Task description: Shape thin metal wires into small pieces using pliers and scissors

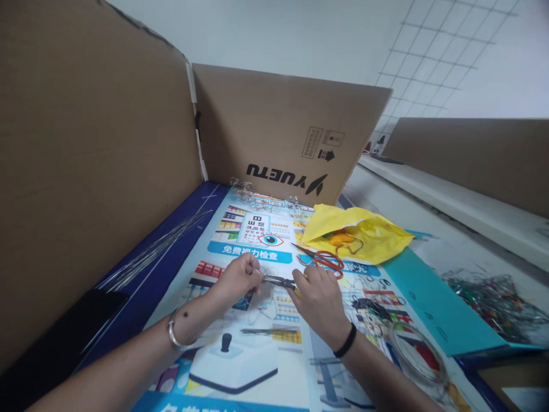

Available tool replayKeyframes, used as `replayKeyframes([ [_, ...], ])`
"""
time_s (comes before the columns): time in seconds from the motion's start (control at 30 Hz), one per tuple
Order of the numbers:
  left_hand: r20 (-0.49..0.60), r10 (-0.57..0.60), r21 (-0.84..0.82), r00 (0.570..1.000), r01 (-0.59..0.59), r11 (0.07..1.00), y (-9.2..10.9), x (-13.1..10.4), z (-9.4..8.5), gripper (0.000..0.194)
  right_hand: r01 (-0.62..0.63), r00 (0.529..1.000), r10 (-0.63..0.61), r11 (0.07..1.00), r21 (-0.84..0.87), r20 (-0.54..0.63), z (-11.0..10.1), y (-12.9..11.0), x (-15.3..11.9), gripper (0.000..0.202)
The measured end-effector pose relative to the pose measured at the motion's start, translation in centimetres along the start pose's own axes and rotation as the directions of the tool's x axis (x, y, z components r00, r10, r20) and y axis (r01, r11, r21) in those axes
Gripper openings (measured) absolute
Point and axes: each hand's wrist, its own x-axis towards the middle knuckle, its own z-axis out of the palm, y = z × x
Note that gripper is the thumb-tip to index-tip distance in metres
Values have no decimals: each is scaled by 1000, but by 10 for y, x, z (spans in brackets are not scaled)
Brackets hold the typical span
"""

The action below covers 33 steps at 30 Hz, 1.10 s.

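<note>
My left hand [241, 274] is closed in a pinch at the jaws of a pair of needle-nose pliers [279, 281]. A thin wire [274, 309] loops below the fingertips, faint against the printed sheet. My right hand [319, 300] is wrapped round the pliers, covering most of the handles; a bit of yellow grip shows. The jaws point left, toward my left fingers, and their tips meet the wire there. Just beyond my right hand lie scissors with orange-red handles [332, 262], partly against a yellow bag [381, 234].
Cardboard walls [278, 120] stand at the left and back. Long straight wires [158, 243] lie at left; short wires [263, 331] lie nearer me. On the right are a wire coil [398, 357], dark wire pieces [373, 309] and a tangled wire pile [493, 303].
</note>
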Motion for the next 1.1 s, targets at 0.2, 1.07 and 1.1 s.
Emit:
replayKeyframes([
  [0.2, -10, 40, 80, 999, -39, 996, -7, 2, -1, 12, 13, 1000, -13, 1000, -3, 29, -1, 0, 0, 18],
  [1.07, -114, 107, 96, 988, -97, 991, -9, 3, 3, 12, -21, 986, 19, 1000, 8, 167, -2, -2, 4, 16],
  [1.1, -113, 104, 91, 988, -94, 991, -9, 3, 3, 12, -19, 986, 18, 1000, 5, 167, -2, -2, 5, 16],
])
